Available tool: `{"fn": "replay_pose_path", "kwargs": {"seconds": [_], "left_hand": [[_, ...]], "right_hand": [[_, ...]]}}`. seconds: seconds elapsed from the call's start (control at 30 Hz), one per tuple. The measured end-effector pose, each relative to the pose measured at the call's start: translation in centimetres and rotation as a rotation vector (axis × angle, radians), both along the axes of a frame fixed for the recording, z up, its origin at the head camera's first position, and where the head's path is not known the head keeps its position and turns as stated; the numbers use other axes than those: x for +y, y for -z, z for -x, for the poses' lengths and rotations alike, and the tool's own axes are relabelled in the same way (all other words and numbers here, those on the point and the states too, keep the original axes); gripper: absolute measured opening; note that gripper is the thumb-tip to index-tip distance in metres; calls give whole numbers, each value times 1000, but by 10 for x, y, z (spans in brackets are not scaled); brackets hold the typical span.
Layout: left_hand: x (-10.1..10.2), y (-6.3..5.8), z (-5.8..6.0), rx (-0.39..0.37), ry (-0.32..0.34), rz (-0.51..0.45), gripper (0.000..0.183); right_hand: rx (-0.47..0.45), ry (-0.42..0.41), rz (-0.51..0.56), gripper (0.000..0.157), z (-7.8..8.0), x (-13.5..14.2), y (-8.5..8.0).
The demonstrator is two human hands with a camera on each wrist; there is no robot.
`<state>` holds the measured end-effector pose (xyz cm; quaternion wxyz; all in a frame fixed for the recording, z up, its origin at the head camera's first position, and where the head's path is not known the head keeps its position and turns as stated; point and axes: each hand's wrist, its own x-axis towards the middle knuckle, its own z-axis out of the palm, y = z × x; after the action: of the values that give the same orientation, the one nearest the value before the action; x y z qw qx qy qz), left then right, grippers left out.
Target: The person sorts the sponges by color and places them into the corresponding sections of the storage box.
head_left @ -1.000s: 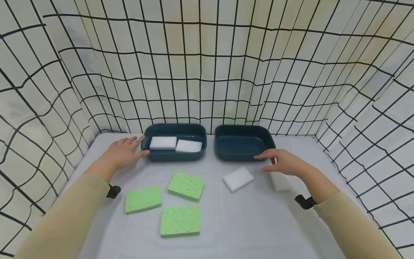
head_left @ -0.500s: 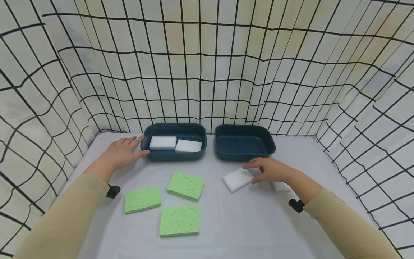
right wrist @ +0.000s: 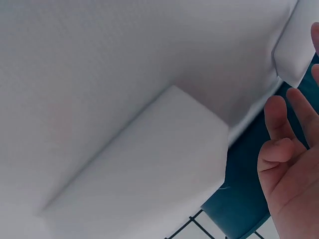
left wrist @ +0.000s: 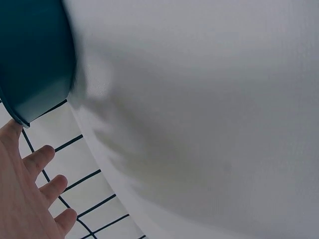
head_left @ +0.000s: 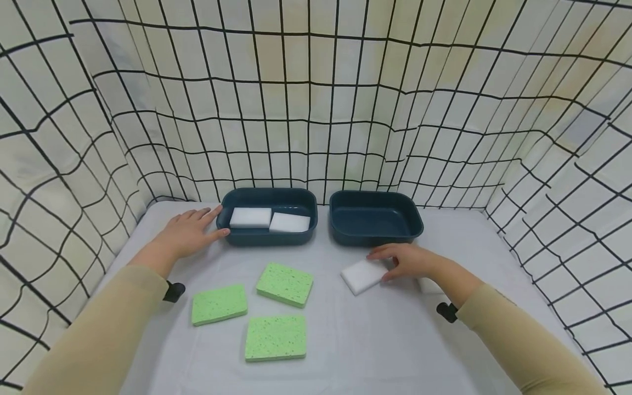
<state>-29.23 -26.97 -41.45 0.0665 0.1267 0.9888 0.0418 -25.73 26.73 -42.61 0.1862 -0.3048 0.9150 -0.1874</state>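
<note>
My left hand (head_left: pixel 185 236) spreads its fingers at the left end of a dark teal tub (head_left: pixel 266 238), fingertips at its rim; the left wrist view shows a fingertip against the tub's lip (left wrist: pixel 22 122). Two white sponges (head_left: pixel 250 218) lie flat in that tub. My right hand (head_left: pixel 412 260) pinches the right end of a white sponge (head_left: pixel 360 276) on the table, index finger at its far edge and thumb at its near edge. Another white sponge (head_left: pixel 430 286) lies partly hidden under the right wrist; it looms large in the right wrist view (right wrist: pixel 144 164).
A second teal tub (head_left: pixel 375 240), with nothing in it, stands just behind the right hand. Several green sponges (head_left: pixel 283 284) lie on the left half of the white-covered table (head_left: pixel 365 345). Black wire grid (head_left: pixel 316 120) backed with pale cloth walls the back and sides.
My right hand has moved left and down, from above the right tub's near corner to the white sponge, and its fingers have closed in on it. The left hand has stayed at its tub.
</note>
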Motion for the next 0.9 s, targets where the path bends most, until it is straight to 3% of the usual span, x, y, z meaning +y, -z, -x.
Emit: {"fn": "replay_pose_path", "kwargs": {"seconds": [0.27, 0.9], "left_hand": [[-1, -2, -1, 4, 4, 8, 99], [2, -1, 2, -11, 6, 9, 98]], "right_hand": [[-20, 36, -11, 59, 0, 0, 8], [74, 23, 54, 55, -4, 2, -5]]}}
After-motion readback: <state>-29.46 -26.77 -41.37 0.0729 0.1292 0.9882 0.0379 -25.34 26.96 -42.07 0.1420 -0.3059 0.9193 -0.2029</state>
